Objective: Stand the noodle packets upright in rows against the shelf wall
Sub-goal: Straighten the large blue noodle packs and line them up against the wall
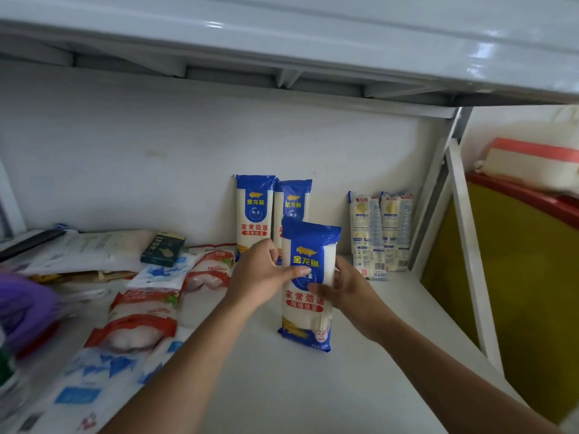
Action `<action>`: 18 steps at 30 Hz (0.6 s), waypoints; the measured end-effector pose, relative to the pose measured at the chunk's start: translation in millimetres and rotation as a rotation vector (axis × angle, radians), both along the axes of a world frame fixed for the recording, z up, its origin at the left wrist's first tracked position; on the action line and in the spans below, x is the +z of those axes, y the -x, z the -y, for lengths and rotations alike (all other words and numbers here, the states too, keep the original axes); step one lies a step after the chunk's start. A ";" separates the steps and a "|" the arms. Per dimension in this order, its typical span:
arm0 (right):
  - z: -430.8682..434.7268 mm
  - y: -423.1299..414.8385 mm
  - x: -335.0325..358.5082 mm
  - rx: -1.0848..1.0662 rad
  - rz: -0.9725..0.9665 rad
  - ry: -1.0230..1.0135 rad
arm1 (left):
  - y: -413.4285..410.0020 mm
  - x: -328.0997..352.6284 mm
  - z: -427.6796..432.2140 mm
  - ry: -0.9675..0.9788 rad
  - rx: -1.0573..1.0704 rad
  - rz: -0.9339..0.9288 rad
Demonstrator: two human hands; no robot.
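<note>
A blue-and-white noodle packet [308, 245] stands upright on the white shelf [360, 355], a little in front of the back wall. My left hand [261, 272] grips its left side and my right hand [347, 288] its right side. Behind it two matching packets lean upright against the wall: one [253, 211] at the left and one [293, 198] partly hidden by the held packet. Further right, two more packets [380, 233] stand against the wall with their pale printed backs showing.
Several red-and-white and blue-and-white bags [138, 327] lie flat on the shelf's left side, with a dark green box [163, 247] behind them. A white upright post [470, 245] bounds the shelf on the right; the upper shelf [282, 42] hangs overhead.
</note>
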State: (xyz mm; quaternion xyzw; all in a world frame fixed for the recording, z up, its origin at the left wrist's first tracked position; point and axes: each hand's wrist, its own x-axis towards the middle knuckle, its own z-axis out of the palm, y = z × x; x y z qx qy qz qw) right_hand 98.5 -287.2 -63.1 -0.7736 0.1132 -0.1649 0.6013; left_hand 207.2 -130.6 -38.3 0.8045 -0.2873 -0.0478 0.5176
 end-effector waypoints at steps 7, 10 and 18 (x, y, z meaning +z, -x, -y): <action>5.5 3.3 1.5 0.113 0.049 -0.178 | -1.4 3.6 1.7 0.325 -0.146 -0.169; 3.3 1.5 11.3 0.024 0.105 -0.191 | -2.0 0.2 3.2 0.381 -0.128 -0.176; -7.3 0.3 34.3 -0.117 0.272 -0.244 | 10.8 3.1 7.1 0.509 -0.105 -0.207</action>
